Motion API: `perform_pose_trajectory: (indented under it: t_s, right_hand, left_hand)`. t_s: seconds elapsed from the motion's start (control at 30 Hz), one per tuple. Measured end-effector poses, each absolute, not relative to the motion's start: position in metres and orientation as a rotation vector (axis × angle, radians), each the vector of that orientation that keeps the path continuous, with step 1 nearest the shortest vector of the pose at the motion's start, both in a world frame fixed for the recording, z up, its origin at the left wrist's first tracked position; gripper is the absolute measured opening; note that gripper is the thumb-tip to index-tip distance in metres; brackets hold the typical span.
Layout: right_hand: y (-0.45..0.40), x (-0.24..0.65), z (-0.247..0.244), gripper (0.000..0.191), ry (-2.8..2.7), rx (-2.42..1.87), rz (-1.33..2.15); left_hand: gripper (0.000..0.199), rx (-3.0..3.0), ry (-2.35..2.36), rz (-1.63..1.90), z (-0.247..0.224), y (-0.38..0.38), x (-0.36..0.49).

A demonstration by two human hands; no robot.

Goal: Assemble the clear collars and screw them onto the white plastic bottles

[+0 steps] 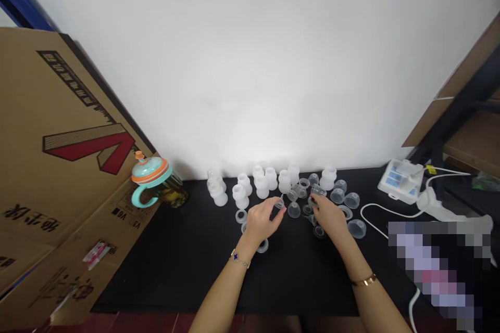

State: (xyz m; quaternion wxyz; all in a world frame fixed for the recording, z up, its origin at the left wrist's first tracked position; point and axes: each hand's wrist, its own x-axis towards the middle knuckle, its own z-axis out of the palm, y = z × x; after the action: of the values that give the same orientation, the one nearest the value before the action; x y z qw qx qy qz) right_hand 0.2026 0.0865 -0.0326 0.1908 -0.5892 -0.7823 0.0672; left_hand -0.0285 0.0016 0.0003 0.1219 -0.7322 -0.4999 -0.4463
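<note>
My left hand (262, 221) pinches a small clear nipple-shaped piece (279, 202) between thumb and fingertips, above the black table. To its right, my right hand (328, 213) reaches down with closed fingers into a cluster of clear plastic parts; what it grips is hidden by the fingers. A clear dome cap (294, 210) lies between the hands. Behind them stand several small white bottles (261, 186), with one bottle (328, 177) farther right. Clear rings (241, 216) lie left of and under my left hand. More clear dome caps (351, 200) sit right of my right hand.
Two white bottles with clear tops (219, 195) stand at the left of the group. A teapot with a turquoise handle (156, 182) stands beside a large cardboard box (70, 130). At right are a white plastic case (401, 181) and a white cable (375, 207). A white wall rises behind.
</note>
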Motion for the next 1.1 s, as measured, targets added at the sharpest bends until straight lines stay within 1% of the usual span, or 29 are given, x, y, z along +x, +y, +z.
perform_pose_trajectory:
  t_s: [0.17, 0.27, 0.37, 0.47, 0.6, 0.7, 0.77, 0.87, 0.97, 1.1]
  right_hand:
    - [0.088, 0.204, -0.036, 0.040, -2.191, -1.619, 0.174]
    - [0.087, 0.203, -0.029, 0.037, -2.170, -1.577, 0.169]
    - [0.087, 0.201, -0.019, 0.033, -2.037, -1.441, 0.227]
    - [0.084, 0.198, -0.009, 0.029, -1.814, -1.235, 0.474]
    - [0.077, 0.191, 0.002, 0.036, -1.400, -1.000, 1.093]
    - [0.072, 0.187, 0.006, 0.036, -1.075, -0.837, 1.515]
    - [0.072, 0.186, 0.007, 0.033, -0.924, -0.761, 1.710]
    - [0.074, 0.186, 0.005, 0.030, -0.845, -0.708, 1.834]
    - [0.075, 0.186, 0.003, 0.027, -0.858, -0.678, 1.849]
    - [0.073, 0.183, 0.003, 0.032, -0.834, -0.716, 1.837]
  left_hand:
    - [0.022, -2.129, -1.462, -1.294, 0.003, 0.000, -0.028]
    - [0.022, -2.120, -1.477, -1.284, 0.004, -0.001, -0.027]
    - [0.022, -2.127, -1.498, -1.292, 0.004, -0.001, -0.027]
    - [0.025, -2.125, -1.555, -1.334, 0.003, -0.001, -0.027]
    - [0.027, -2.113, -1.695, -1.410, 0.001, 0.000, -0.025]
    - [0.022, -2.113, -1.750, -1.451, -0.002, 0.001, -0.024]
    - [0.017, -2.118, -1.755, -1.462, -0.004, 0.002, -0.024]
    - [0.016, -2.138, -1.740, -1.454, -0.006, 0.002, -0.024]
    - [0.015, -2.148, -1.699, -1.438, -0.004, 0.002, -0.024]
    - [0.016, -2.135, -1.698, -1.471, 0.000, 0.000, -0.022]
